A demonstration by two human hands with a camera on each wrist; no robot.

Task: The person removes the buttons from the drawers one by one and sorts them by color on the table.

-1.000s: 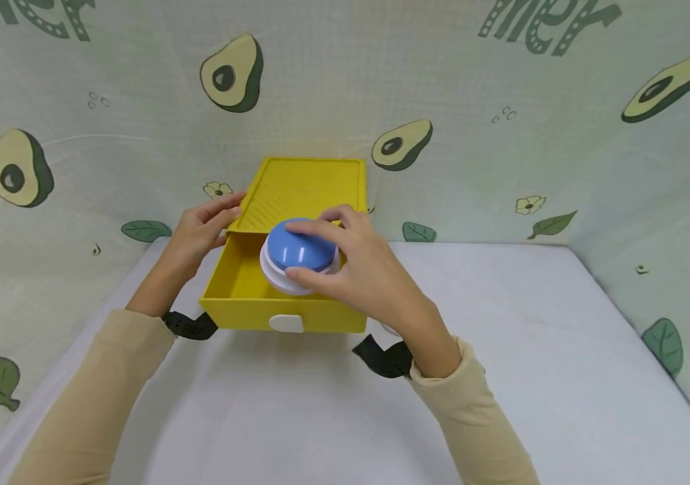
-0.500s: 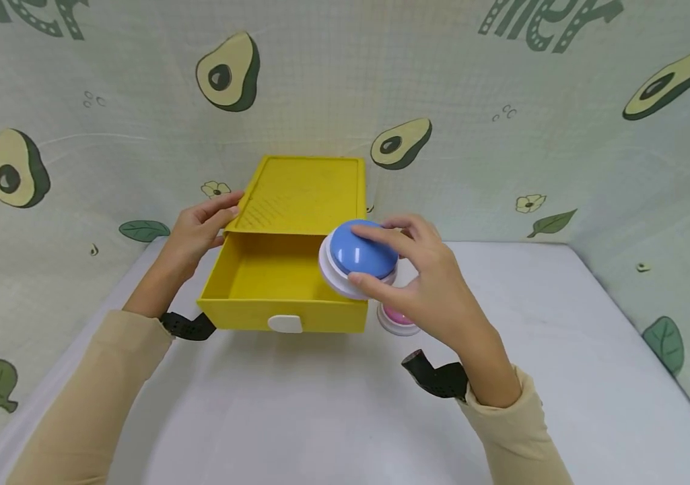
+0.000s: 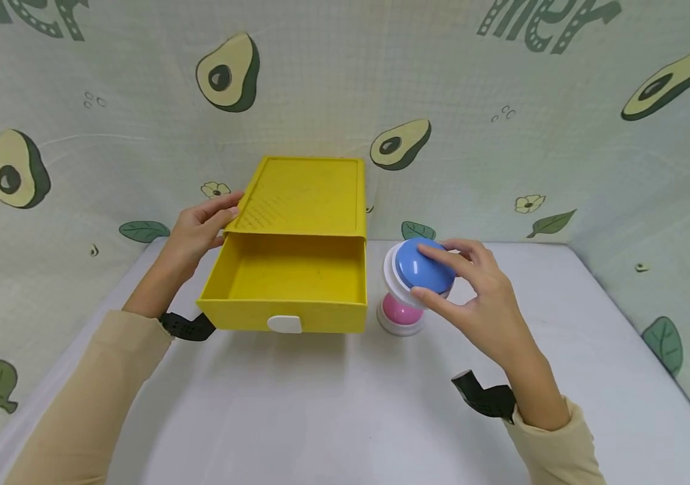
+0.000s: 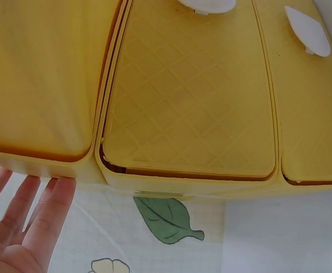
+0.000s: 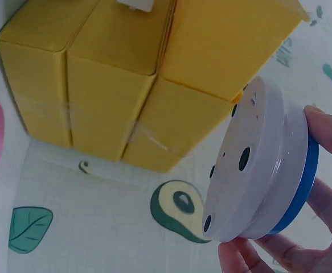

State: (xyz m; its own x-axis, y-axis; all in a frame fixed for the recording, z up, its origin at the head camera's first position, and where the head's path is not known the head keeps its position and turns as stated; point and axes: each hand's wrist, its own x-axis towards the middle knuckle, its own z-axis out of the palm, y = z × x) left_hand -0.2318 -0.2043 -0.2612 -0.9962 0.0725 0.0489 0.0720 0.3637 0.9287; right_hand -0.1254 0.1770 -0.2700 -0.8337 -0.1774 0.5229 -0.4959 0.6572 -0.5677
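My right hand holds a push button with a blue dome and white base by its sides, tilted in the air right of the yellow drawer unit. In the right wrist view, the button's white underside shows dark holes. The top drawer, with a white handle, is pulled out and nothing shows inside it. My left hand rests against the unit's left side near the top; in the left wrist view its fingers look nearly straight. A pink-domed button stands just below the blue one.
Lower drawers with white handles are pushed in beneath the top one. A white cloth covers the table. Behind the unit hangs a sheet with avocado prints. A black wrist strap mount juts below the right hand.
My right hand has carried the blue button from over the open drawer rightward, past its edge, uncovering the pink button. The left hand and drawer unit have stayed in place.
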